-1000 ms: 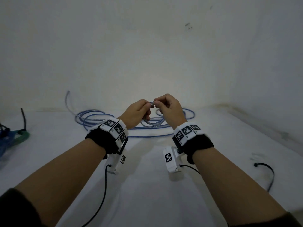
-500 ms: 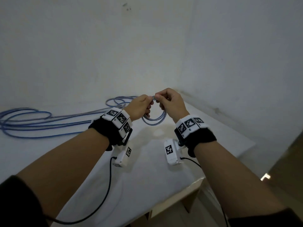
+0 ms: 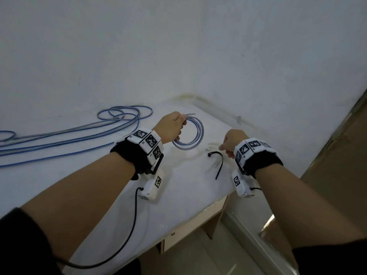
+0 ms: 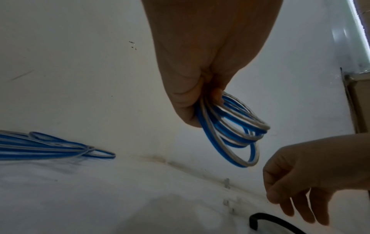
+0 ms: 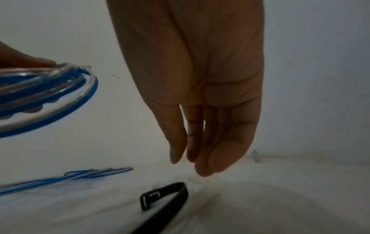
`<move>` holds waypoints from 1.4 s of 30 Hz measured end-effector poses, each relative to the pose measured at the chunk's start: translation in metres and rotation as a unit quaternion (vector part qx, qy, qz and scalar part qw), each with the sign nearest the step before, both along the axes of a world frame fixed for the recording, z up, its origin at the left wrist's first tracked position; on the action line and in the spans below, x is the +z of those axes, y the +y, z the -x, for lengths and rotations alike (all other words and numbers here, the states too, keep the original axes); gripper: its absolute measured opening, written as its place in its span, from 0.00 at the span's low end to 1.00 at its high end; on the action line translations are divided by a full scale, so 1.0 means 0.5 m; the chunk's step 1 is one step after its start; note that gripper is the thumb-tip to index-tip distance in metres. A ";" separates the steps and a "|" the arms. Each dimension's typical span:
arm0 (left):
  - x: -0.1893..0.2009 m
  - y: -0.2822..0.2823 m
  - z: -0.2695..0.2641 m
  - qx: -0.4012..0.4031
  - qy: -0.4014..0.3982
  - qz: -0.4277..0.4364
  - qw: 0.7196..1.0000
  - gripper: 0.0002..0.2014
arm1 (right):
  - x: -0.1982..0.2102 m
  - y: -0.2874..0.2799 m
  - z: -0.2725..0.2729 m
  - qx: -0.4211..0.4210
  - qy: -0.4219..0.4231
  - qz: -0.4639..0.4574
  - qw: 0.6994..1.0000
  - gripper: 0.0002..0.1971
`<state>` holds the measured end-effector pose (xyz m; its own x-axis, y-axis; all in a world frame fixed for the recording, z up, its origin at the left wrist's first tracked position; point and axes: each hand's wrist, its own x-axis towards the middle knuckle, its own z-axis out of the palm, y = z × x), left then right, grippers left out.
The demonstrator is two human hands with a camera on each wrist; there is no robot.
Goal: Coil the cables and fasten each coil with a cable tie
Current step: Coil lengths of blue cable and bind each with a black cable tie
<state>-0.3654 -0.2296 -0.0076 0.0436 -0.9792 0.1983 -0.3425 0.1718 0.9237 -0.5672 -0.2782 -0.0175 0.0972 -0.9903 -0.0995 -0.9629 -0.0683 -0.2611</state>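
On the desk (image 3: pixel 103 187), near edge: right hand reaching for a tie, left hand holding a finished coil.

Nearest, a black cable tie (image 3: pixel 218 163) lay flat, unused; the right hand (image 3: pixel 230 142) hovered just above it, fingers (image 5: pixel 216 159) loosely extended, holding nothing. Further in, the left hand (image 3: pixel 170 128) held the small blue-and-white coil (image 3: pixel 189 135) off the desk, fingers curled round its top. Coil wound but not yet tied. Farthest left, more loose cables (image 3: pixel 75 133) sprawled by the wall, uncoiled, so judged early: one coil to fasten, the rest still to do.
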 end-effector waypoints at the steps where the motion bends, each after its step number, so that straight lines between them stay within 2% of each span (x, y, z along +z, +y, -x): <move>1: -0.002 -0.001 0.005 -0.001 0.002 -0.002 1.000 0.16 | -0.009 -0.001 0.005 -0.001 0.004 -0.002 1.000 0.14; 7: -0.007 -0.008 0.006 -0.002 0.000 -0.005 1.000 0.15 | -0.038 -0.005 0.013 0.005 0.019 -0.010 1.000 0.11; 10: -0.005 -0.009 -0.008 0.007 -0.006 0.004 1.000 0.15 | -0.031 -0.009 0.008 -0.010 -0.059 -0.036 0.998 0.06; 13: 0.000 -0.006 -0.036 0.030 -0.002 0.019 0.999 0.15 | -0.007 -0.005 -0.023 -0.007 -0.162 -0.032 0.986 0.09; 17: 0.010 0.007 -0.102 0.080 -0.001 0.054 0.995 0.15 | 0.018 0.010 -0.098 0.028 -0.342 -0.033 0.939 0.10; 20: 0.017 0.023 -0.170 0.129 0.014 0.076 0.989 0.15 | 0.033 0.022 -0.180 0.072 -0.479 -0.071 0.872 0.08; 24: 0.027 0.064 -0.276 0.191 0.023 0.106 0.975 0.13 | 0.055 0.056 -0.304 0.146 -0.584 -0.098 0.792 0.07; 27: 0.034 0.106 -0.355 0.229 0.000 0.119 0.966 0.12 | 0.067 0.088 -0.396 0.210 -0.601 -0.107 0.763 0.03; 34: 0.041 0.218 -0.518 0.306 -0.057 0.152 0.938 0.10 | 0.086 0.168 -0.607 0.324 -0.567 -0.123 0.747 0.07; 42: 0.038 0.306 -0.631 0.368 -0.088 0.167 0.910 0.10 | 0.091 0.239 -0.748 0.392 -0.576 -0.125 0.706 0.06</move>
<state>-0.0501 -0.0766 0.0112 0.6021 -0.5813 0.5473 -0.6168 0.0966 0.7812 -0.1930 -0.1586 0.0282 0.7646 -0.5531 0.3310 0.2066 -0.2761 -0.9386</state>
